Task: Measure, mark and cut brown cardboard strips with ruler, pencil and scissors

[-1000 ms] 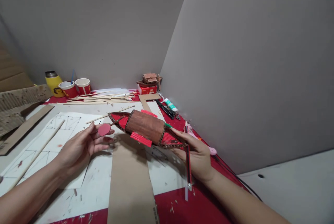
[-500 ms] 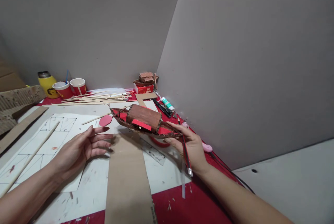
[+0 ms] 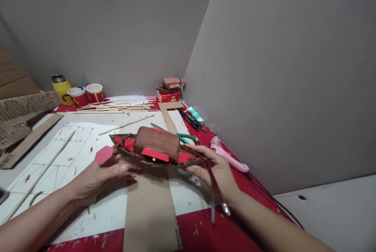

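A brown model boat (image 3: 157,144) with a curved cabin roof and red deck panels is held level above the table. My right hand (image 3: 220,173) is closed on its right end, fingers behind and thumb below. A dark, red-striped pencil (image 3: 217,189) is also tucked in that hand, its silver end pointing down. At the boat's left end, my left hand (image 3: 108,171) has its fingers curled under the hull, apparently supporting it; some fingertips are hidden. A pink octagonal piece (image 3: 104,155) on a thin stick juts from the boat's left end, in front of this hand.
Cardboard (image 3: 152,213) and a drawn paper plan (image 3: 58,165) lie below. Behind are wooden sticks (image 3: 117,107), paper cups (image 3: 94,93), a yellow bottle (image 3: 63,91) and another boat (image 3: 171,85) on a red box. A pink glue gun (image 3: 232,158) lies right, near the wall.
My left hand has moved from open beside the boat to under its left end. The boat has come slightly lower and nearer, still in my right hand. The view has shifted a little.
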Demonstrator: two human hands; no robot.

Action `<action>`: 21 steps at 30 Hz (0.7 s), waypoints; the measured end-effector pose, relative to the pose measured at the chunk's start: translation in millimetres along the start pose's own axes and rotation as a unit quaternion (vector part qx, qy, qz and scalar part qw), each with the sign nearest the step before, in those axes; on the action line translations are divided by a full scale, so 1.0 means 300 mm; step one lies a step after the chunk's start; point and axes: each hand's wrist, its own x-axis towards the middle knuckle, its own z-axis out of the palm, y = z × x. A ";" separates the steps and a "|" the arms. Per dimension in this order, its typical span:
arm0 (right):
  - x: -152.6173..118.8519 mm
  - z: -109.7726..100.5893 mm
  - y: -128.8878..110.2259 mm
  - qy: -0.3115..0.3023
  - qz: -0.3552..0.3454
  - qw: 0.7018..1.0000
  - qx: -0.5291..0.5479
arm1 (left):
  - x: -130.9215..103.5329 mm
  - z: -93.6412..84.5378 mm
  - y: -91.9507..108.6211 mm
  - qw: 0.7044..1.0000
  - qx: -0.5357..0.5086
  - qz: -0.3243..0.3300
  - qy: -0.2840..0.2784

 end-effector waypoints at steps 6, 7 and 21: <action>-0.018 -0.004 0.002 -0.042 -0.011 0.999 -0.010 | 0.012 -0.008 -0.022 0.999 -0.030 0.020 0.006; -0.019 -0.007 0.005 -0.047 -0.009 0.999 -0.017 | 0.012 -0.007 -0.023 0.999 -0.034 0.022 0.016; -0.008 0.000 0.021 -0.058 0.054 0.984 0.158 | 0.045 -0.021 0.008 0.979 -0.113 -0.028 0.165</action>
